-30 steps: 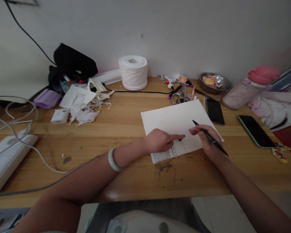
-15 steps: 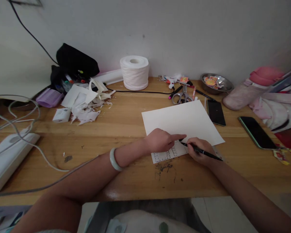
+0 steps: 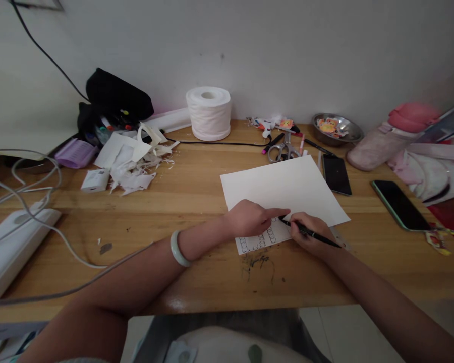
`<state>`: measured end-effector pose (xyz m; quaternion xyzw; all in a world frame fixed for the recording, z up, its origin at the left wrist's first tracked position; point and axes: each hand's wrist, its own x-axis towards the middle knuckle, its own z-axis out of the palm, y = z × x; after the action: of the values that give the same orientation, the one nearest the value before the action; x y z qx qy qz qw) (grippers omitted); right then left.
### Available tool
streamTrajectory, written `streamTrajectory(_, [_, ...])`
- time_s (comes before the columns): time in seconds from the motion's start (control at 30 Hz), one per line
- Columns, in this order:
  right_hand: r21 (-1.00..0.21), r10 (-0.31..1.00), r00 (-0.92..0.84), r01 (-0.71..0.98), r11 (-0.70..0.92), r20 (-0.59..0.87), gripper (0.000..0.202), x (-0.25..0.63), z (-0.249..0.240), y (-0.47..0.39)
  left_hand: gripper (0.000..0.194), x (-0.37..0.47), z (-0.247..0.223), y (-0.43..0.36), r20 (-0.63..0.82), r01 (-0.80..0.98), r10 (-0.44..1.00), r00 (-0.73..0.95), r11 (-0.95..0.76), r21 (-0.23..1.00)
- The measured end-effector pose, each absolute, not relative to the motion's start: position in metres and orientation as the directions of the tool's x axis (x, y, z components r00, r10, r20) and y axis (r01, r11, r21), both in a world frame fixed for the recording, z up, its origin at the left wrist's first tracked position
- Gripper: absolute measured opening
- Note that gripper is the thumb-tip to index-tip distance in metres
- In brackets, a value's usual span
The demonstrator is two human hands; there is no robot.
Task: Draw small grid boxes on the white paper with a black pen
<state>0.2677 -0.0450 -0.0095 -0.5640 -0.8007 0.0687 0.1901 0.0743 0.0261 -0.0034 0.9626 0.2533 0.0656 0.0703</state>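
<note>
A white sheet of paper (image 3: 280, 186) lies at an angle on the wooden table, with small looped black outlines drawn near its lower left edge. My left hand (image 3: 249, 218) rests on the sheet, index finger stretched to the right and the other fingers curled, holding nothing. A pale bangle (image 3: 179, 248) circles the left wrist. In my right hand (image 3: 310, 235) is a black pen (image 3: 321, 238), its tip touching or just over the paper by the left index fingertip.
Behind the sheet lie scissors (image 3: 283, 150), markers and a metal bowl (image 3: 338, 138). Two phones (image 3: 400, 205) and a pink bottle (image 3: 382, 143) are at the right. A white roll (image 3: 209, 116), paper scraps (image 3: 130, 169), and a power strip (image 3: 18, 247) with cables stand leftward.
The pen tip has shifted slightly up and left, toward the left index finger. My left hand has kept its place on the sheet.
</note>
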Motion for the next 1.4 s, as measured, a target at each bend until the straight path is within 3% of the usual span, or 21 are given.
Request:
streamTrajectory(0.67, [-0.572,0.966,-0.054,0.797,0.193,0.251,0.004,0.272,-0.016,-0.043,0.048,0.075,-0.004,0.026,0.095,0.484,0.507,0.857,-0.854,0.188])
streamTrajectory(0.93, [-0.876,0.987,0.152,0.481,-0.023,0.058,0.015,0.269,-0.012,-0.032,0.049,0.075,-0.005,0.027,0.088,0.481,0.502,0.86,-0.857,0.186])
streamTrajectory(1.1, [-0.884,0.994,0.111,0.464,-0.059,-0.008,0.016,0.269,-0.012,-0.028,0.049,0.075,-0.005,0.027,0.073,0.474,0.492,0.868,-0.863,0.176])
streamTrajectory(1.4, [-0.847,0.997,0.082,0.53,-0.036,0.008,0.014,0.269,-0.009,-0.028,0.049,0.075,-0.004,0.026,0.083,0.48,0.499,0.863,-0.859,0.18])
